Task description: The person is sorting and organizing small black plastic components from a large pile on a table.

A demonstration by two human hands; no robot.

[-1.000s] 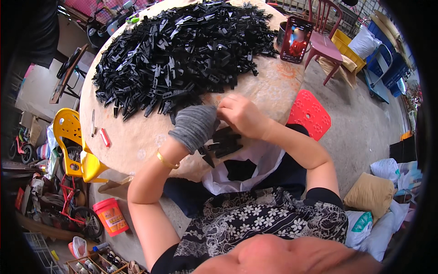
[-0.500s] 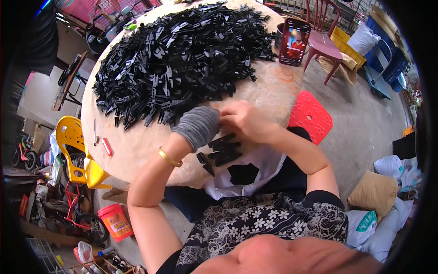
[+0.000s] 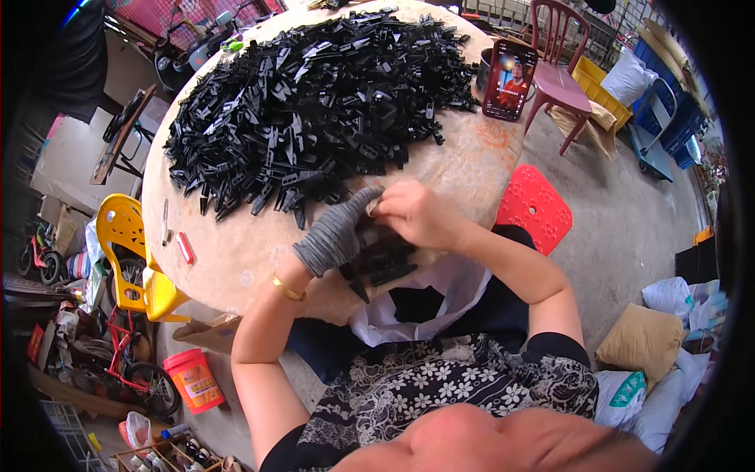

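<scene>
1. Black plastic pieces (image 3: 314, 110), many of them long and narrow, lie in a broad heap just beyond both hands in the head view; the near edge of the heap comes close to the gloved fingers.
2. The left hand (image 3: 334, 232), in a grey knitted glove, has its fingers drawn close together, their tips meeting those of the other hand. Whether it grips a piece cannot be told.
3. The right hand (image 3: 417, 214) is bare, its fingers bent and pinched narrow toward the gloved tips; anything between them is hidden.
4. A smaller cluster (image 3: 385, 266) of similar black pieces lies on the near side of the hands, partly covered by them.
5. Nearer the body than that cluster, a white plastic bag (image 3: 465, 295) hangs open at the lap, with something dark showing in its mouth.
6. Under the hands is a round table (image 3: 228, 271) with a beige patterned cover.
7. Well to the left of the gloved hand lie a slim silvery pen-like stick (image 3: 165, 224) and a small red-and-white object (image 3: 185, 248).
8. Beyond the bare hand and to its right, a phone (image 3: 510, 82) stands propped near the table's edge, its screen lit.
9. Right of the bare hand, past the table's edge, is a red stool (image 3: 546, 212).
</scene>
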